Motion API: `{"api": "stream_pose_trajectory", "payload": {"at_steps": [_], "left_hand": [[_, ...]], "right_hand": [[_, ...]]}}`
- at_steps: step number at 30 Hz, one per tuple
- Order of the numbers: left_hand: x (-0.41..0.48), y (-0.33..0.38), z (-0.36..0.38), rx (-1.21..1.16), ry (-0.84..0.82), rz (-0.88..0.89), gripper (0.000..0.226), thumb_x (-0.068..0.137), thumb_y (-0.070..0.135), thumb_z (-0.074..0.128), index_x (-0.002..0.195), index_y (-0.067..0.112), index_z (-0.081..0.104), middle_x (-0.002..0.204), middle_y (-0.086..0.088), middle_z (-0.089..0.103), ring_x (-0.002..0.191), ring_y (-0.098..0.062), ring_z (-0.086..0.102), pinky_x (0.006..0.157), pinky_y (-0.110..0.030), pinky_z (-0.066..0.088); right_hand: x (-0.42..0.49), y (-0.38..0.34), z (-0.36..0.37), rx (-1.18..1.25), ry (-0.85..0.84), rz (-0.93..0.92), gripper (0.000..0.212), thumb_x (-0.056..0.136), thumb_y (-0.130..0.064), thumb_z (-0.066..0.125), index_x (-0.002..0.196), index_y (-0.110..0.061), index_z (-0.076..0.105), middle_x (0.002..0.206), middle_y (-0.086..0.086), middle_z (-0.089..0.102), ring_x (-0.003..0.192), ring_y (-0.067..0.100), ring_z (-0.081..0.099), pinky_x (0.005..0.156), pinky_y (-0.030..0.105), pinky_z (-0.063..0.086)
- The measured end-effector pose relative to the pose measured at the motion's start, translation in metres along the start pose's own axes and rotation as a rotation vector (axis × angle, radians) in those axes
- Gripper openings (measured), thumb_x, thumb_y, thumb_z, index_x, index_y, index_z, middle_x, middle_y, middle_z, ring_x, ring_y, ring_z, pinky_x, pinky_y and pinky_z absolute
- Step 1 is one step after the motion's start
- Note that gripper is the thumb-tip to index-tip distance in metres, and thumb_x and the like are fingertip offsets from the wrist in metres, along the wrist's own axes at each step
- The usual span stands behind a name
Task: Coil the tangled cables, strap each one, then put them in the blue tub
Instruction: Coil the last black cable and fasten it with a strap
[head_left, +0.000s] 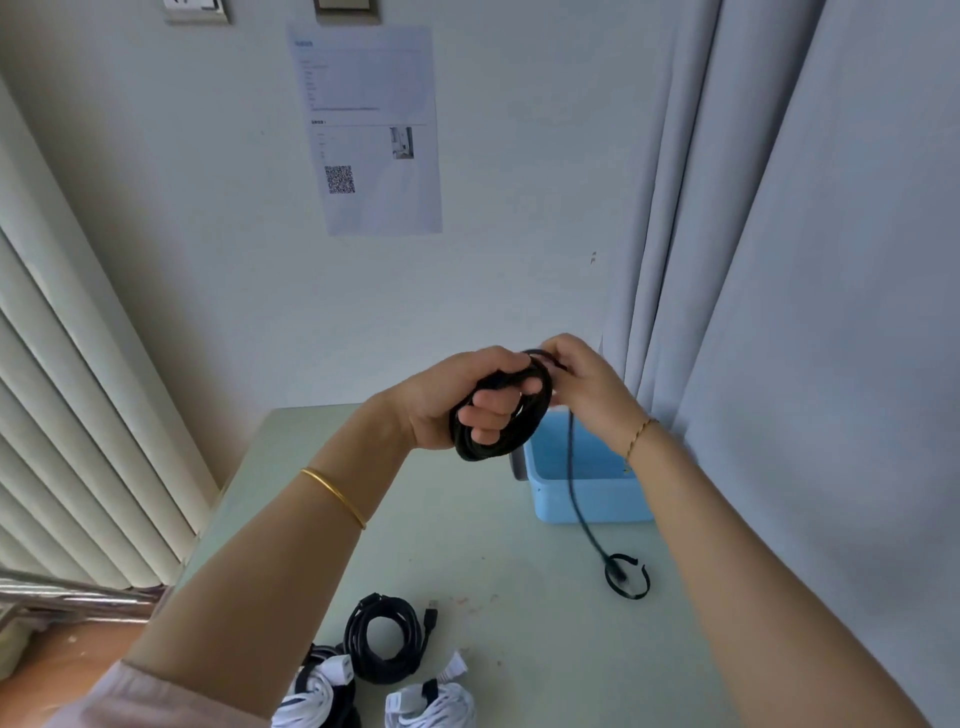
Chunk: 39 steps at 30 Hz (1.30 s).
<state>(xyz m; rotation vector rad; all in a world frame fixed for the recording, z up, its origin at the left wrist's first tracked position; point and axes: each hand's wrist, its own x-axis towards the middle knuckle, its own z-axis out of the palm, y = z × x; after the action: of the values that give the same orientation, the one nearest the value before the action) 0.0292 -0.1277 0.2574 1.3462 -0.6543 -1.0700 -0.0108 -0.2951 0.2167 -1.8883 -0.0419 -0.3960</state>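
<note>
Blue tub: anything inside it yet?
The tub floor that shows is bare blue. The right hand and the coil cover its far side and right corner, so cables there cannot be ruled out.

Blue tub (618, 501) open on top, hanging cable (571, 457) crossing it, strap loop (626, 595) near.

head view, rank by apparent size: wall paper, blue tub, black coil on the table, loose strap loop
1. wall paper
2. blue tub, partly hidden
3. black coil on the table
4. strap loop
</note>
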Motion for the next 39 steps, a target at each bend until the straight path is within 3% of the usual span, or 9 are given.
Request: {"api": "stream_pose_trajectory", "payload": {"at_steps": [4, 8, 13, 18, 21, 25, 29, 32, 39], "left_hand": [[0.004, -0.004, 0.0, -0.281, -0.018, 0.039, 0.024, 0.087, 0.032, 0.039, 0.08, 0.01, 0.047, 0.038, 0.013, 0.031, 0.028, -0.001, 0.029, 0.035, -0.015, 0.028], [0.006, -0.011, 0.001, -0.364, -0.021, 0.034, 0.026, 0.087, 0.033, 0.04, 0.08, 0.01, 0.049, 0.039, 0.012, 0.033, 0.028, -0.002, 0.031, 0.035, -0.015, 0.031], [0.009, -0.019, 0.0, -0.419, -0.04, 0.01, 0.025, 0.087, 0.032, 0.039, 0.081, 0.01, 0.049, 0.039, 0.011, 0.036, 0.029, -0.002, 0.032, 0.035, -0.016, 0.032], [0.012, -0.007, -0.004, -0.548, -0.013, 0.09, 0.023, 0.088, 0.031, 0.039, 0.081, 0.011, 0.048, 0.039, 0.011, 0.035, 0.029, -0.003, 0.033, 0.037, -0.016, 0.032], [0.018, -0.006, -0.001, -0.64, 0.074, 0.176, 0.028, 0.095, 0.032, 0.036, 0.08, 0.012, 0.047, 0.042, 0.009, 0.037, 0.033, -0.005, 0.035, 0.04, -0.017, 0.036], [0.024, -0.005, -0.009, -0.646, 0.334, 0.341, 0.027, 0.099, 0.03, 0.04, 0.079, 0.013, 0.046, 0.053, 0.005, 0.041, 0.043, -0.011, 0.041, 0.05, -0.021, 0.041], [0.025, -0.014, -0.016, -0.327, 0.508, 0.35, 0.02, 0.101, 0.022, 0.044, 0.084, 0.01, 0.045, 0.057, -0.001, 0.049, 0.051, -0.016, 0.048, 0.055, -0.025, 0.046], [0.019, -0.021, -0.019, 0.024, 0.529, 0.288, 0.016, 0.099, 0.018, 0.047, 0.087, 0.008, 0.048, 0.058, -0.003, 0.055, 0.059, -0.019, 0.055, 0.062, -0.026, 0.05], [0.008, -0.024, -0.003, 0.425, 0.342, 0.089, 0.029, 0.097, 0.013, 0.04, 0.072, 0.007, 0.053, 0.06, -0.006, 0.053, 0.05, -0.016, 0.052, 0.047, -0.02, 0.043]], "right_hand": [[-0.004, 0.018, 0.019, 0.037, 0.178, 0.025, 0.017, 0.099, -0.019, 0.042, 0.091, -0.01, 0.055, 0.061, 0.001, 0.05, 0.052, 0.016, 0.047, 0.049, 0.028, 0.045], [-0.005, 0.026, 0.02, 0.204, 0.108, 0.023, 0.027, 0.1, -0.022, 0.045, 0.076, -0.011, 0.052, 0.046, 0.004, 0.033, 0.043, 0.016, 0.029, 0.043, 0.024, 0.034], [-0.01, 0.039, 0.005, 0.503, -0.078, 0.136, 0.008, 0.096, -0.012, 0.051, 0.092, -0.009, 0.057, 0.054, -0.002, 0.029, 0.051, 0.012, 0.025, 0.051, 0.022, 0.03], [-0.022, 0.049, 0.015, 0.589, -0.051, 0.247, 0.024, 0.1, -0.012, 0.042, 0.08, -0.01, 0.055, 0.064, -0.001, 0.042, 0.047, 0.006, 0.027, 0.047, 0.017, 0.029], [-0.029, 0.045, 0.036, 0.358, -0.052, 0.283, 0.022, 0.1, -0.011, 0.039, 0.08, -0.013, 0.047, 0.07, 0.005, 0.047, 0.045, 0.007, 0.028, 0.044, 0.019, 0.028], [-0.044, 0.033, 0.048, -0.204, -0.286, 0.31, 0.022, 0.098, -0.011, 0.034, 0.113, -0.004, 0.049, 0.071, 0.004, 0.055, 0.045, 0.006, 0.035, 0.043, 0.018, 0.031], [-0.053, 0.001, 0.046, -0.526, -0.453, 0.189, 0.029, 0.101, -0.024, 0.034, 0.098, -0.001, 0.051, 0.071, 0.001, 0.056, 0.056, 0.01, 0.044, 0.05, 0.016, 0.039], [-0.048, -0.026, 0.032, -0.724, -0.399, 0.028, 0.025, 0.099, -0.028, 0.042, 0.085, -0.011, 0.052, 0.07, -0.001, 0.055, 0.066, 0.016, 0.051, 0.066, 0.035, 0.044], [-0.031, -0.046, 0.011, -0.826, -0.162, -0.343, 0.009, 0.082, -0.029, 0.067, 0.077, -0.022, 0.069, 0.07, -0.013, 0.055, 0.068, 0.006, 0.05, 0.068, 0.02, 0.035]]}}
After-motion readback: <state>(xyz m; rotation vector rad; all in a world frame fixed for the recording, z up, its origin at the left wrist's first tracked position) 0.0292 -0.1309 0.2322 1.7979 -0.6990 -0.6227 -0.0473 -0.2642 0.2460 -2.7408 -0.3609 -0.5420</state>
